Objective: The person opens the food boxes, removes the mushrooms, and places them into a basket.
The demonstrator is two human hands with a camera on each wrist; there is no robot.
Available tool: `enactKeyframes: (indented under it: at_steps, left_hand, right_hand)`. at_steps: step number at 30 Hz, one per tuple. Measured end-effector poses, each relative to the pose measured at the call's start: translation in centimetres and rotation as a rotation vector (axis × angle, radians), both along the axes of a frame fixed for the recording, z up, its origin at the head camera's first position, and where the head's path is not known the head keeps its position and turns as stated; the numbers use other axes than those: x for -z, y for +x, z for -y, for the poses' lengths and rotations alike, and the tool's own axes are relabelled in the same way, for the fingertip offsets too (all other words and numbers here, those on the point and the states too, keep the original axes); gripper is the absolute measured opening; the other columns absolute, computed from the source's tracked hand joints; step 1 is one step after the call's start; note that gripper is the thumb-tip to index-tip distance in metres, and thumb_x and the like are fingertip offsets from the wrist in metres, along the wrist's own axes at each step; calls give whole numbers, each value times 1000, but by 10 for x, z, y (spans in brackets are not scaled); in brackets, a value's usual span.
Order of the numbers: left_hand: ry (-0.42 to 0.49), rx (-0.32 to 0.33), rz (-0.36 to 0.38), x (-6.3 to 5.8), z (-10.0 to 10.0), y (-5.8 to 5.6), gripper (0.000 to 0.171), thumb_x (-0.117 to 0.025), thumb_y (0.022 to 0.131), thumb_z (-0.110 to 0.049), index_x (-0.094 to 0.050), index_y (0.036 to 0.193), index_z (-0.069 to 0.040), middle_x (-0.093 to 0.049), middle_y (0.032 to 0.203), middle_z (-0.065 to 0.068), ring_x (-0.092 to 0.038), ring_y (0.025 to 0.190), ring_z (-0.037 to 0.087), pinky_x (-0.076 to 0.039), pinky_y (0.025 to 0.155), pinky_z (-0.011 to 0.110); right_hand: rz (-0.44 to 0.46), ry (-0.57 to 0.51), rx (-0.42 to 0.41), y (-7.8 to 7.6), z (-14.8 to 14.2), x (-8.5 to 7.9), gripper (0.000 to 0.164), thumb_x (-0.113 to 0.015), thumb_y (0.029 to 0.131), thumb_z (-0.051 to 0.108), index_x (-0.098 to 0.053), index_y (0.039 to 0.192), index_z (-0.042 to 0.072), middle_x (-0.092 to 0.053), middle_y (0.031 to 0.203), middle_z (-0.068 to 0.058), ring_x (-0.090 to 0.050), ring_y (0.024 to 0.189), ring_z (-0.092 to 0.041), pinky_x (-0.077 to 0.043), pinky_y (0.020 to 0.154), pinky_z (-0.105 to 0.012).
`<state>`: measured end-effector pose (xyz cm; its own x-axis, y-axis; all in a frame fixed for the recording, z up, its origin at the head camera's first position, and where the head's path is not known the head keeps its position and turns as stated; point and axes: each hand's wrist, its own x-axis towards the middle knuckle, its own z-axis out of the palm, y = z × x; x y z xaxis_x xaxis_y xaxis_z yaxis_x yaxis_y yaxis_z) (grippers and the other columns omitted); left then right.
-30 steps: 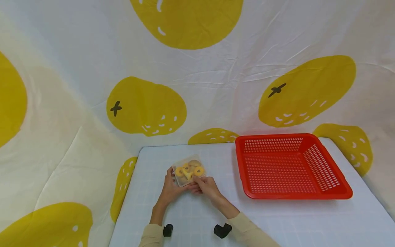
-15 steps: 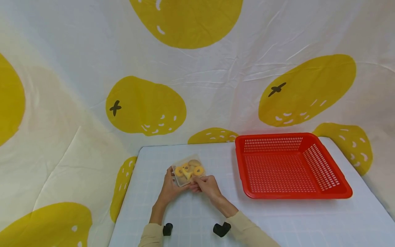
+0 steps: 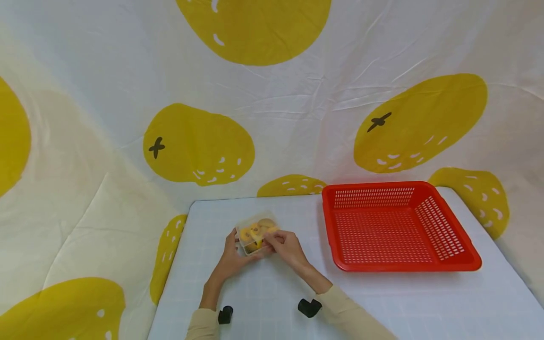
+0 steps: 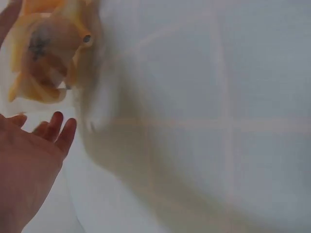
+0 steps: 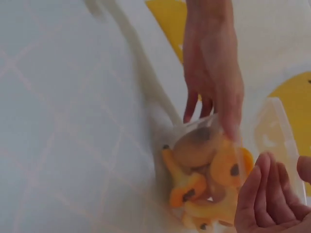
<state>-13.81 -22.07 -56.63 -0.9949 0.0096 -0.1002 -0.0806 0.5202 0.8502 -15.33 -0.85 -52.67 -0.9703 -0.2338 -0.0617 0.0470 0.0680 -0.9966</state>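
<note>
A clear plastic box (image 3: 251, 247) filled with yellow-orange and brown rounded pieces (image 5: 192, 148) is tilted toward me at the left-middle of the table. My left hand (image 3: 231, 262) holds it from the left and front, its thumb along the near side. The box's clear lid (image 5: 282, 128) stands raised at the near edge. My right hand (image 3: 290, 248) pinches that edge between thumb and fingertips. In the left wrist view, the left hand's fingers (image 4: 56, 128) show beneath the box. The right wrist view has the right hand's curled fingers (image 5: 272, 194) beside the lid.
A red plastic basket (image 3: 408, 270) with perforated walls stands on the right of the table, holding nothing visible. The table (image 3: 263, 307) has a pale checked cloth. Behind it hangs a white curtain (image 3: 289, 137) printed with large yellow fruit.
The lid's near edge has risen off the box, where it lay flat before. My right hand has lifted slightly with it, while the left hand keeps its hold.
</note>
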Motion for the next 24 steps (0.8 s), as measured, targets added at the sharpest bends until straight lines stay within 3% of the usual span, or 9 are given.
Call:
enactKeyframes:
  at_steps: [3, 6, 10, 17, 24]
  left_hand:
    - [7, -31, 11, -6, 1, -2, 100, -79, 91, -39, -19, 160, 2, -29, 156, 24, -44, 133, 39, -41, 108, 57]
    - [20, -85, -44, -10, 0, -6, 70, -65, 101, -21, -31, 154, 8, -39, 148, 28, -53, 124, 40, -47, 102, 54]
    - [21, -181, -130, -12, -4, -10, 47, -54, 99, -2, -47, 143, 12, -54, 129, 27, -60, 108, 36, -53, 90, 44]
    - [86, -362, -144, -14, -13, -15, 34, -58, 96, 5, -60, 130, 11, -63, 108, 23, -65, 90, 30, -54, 66, 20]
    - [214, -423, -104, -21, -16, -15, 33, -65, 99, -2, -61, 127, 14, -62, 107, 24, -65, 83, 21, -54, 62, 18]
  right_hand:
    - [-56, 48, 45, -3, -5, -5, 26, -71, 99, 20, -69, 107, -6, -75, 93, -22, -73, 78, -35, -61, 70, -39]
    - [-116, 106, 105, -6, -9, -8, 37, -75, 96, 21, -64, 120, -5, -74, 97, -20, -73, 80, -35, -61, 68, -35]
    - [-191, 157, 144, -12, -12, -10, 46, -78, 93, 20, -60, 131, 3, -72, 104, -13, -71, 89, -30, -60, 75, -33]
    - [-313, 171, 91, -24, -16, -13, 37, -74, 96, 18, -66, 129, 2, -71, 105, -9, -67, 96, -26, -58, 88, -37]
    - [-384, 215, 56, -38, -18, -22, 29, -71, 98, 18, -69, 123, 2, -71, 103, -7, -66, 97, -24, -58, 89, -41]
